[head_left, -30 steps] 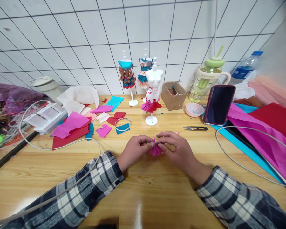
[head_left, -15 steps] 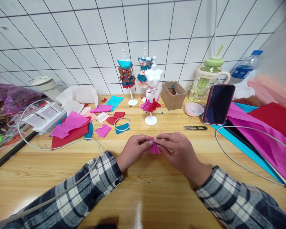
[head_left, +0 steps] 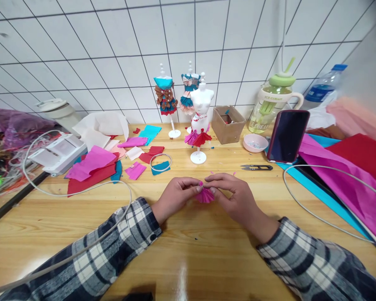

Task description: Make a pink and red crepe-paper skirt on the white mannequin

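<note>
Between my two hands is a small magenta pleated paper piece [head_left: 204, 195], fanned out below my fingertips and gathered at its top. My left hand [head_left: 179, 197] pinches its gathered top from the left, thumb in front. From the right, my right hand [head_left: 238, 200] holds the same piece with thumb and fingers at its upper right edge. Just beyond the hands stands a white mannequin [head_left: 202, 102] with magenta and red pleated pieces around its hips. Two dressed mannequins, one in teal and brown [head_left: 165, 96] and one in teal and peach [head_left: 189, 94], stand behind it.
Black thread snips [head_left: 257, 167], a pink bowl [head_left: 255, 143], a cardboard box [head_left: 228, 124] and a phone [head_left: 287, 136] lie or stand beyond my right hand. Cut paper, including a magenta sheet [head_left: 94, 161], and a ring [head_left: 161, 155] are at the left. A cable crosses my left sleeve.
My right fingers have shifted slightly, with the thumb now at the piece's right edge. More of the magenta fan shows, spread wider than before.
</note>
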### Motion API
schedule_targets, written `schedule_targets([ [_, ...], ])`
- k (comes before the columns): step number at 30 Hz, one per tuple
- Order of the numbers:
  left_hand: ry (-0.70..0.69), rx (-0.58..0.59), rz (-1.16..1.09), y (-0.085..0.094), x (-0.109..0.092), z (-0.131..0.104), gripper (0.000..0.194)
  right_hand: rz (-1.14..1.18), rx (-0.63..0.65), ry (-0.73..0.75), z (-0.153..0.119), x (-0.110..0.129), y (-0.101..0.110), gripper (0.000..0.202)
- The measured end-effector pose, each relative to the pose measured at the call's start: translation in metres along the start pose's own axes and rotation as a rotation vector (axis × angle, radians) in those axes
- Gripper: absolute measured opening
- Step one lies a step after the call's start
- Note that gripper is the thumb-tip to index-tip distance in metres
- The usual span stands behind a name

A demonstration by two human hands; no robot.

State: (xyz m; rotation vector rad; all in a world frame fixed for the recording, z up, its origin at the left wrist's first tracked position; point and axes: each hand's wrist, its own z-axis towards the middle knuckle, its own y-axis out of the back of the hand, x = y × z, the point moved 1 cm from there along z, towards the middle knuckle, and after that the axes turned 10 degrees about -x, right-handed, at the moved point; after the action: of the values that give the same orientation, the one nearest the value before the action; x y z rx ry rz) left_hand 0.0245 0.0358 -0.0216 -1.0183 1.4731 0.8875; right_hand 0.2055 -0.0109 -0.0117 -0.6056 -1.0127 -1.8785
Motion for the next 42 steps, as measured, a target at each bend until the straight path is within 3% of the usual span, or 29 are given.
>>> schedule_targets([
  [3,0.013,0.021,0.003,0.0,-0.001,-0.001,0.026,0.052,-0.021,-0.087,0.001,-0.001,0.0,0.019],
  [7,0.013,0.037,0.0,0.001,-0.001,-0.001,0.025,0.081,-0.022,-0.099,0.001,-0.003,-0.002,0.018],
  [10,0.005,0.034,0.0,0.001,0.0,-0.001,0.026,0.019,0.001,-0.023,0.001,-0.002,0.0,0.02],
  [14,0.005,0.0,0.011,0.001,0.0,0.0,0.026,-0.237,0.111,0.147,-0.001,0.002,0.003,0.027],
  [16,-0.004,-0.016,0.03,0.001,0.0,0.0,0.025,-0.308,0.118,0.148,-0.002,0.004,0.003,0.028],
  [23,-0.023,0.023,0.103,0.0,-0.003,-0.002,0.027,-0.117,0.042,-0.092,-0.001,-0.001,-0.003,0.019],
  [27,-0.138,0.036,0.231,0.0,-0.008,-0.004,0.024,0.123,0.056,-0.396,0.0,-0.014,-0.008,0.015],
  [29,-0.227,0.069,0.277,-0.001,-0.011,-0.005,0.023,0.263,0.088,-0.528,-0.001,-0.02,-0.01,0.024],
  [31,-0.265,0.115,0.264,-0.002,-0.011,-0.007,0.023,0.368,0.145,-0.538,0.0,-0.022,-0.01,0.032],
  [36,-0.083,0.238,0.061,-0.003,-0.006,-0.008,0.029,0.528,0.283,-0.316,0.003,-0.02,-0.005,0.022],
  [42,0.076,0.358,-0.036,-0.002,-0.004,-0.01,0.032,0.556,0.342,-0.365,0.004,-0.021,-0.001,0.02],
])
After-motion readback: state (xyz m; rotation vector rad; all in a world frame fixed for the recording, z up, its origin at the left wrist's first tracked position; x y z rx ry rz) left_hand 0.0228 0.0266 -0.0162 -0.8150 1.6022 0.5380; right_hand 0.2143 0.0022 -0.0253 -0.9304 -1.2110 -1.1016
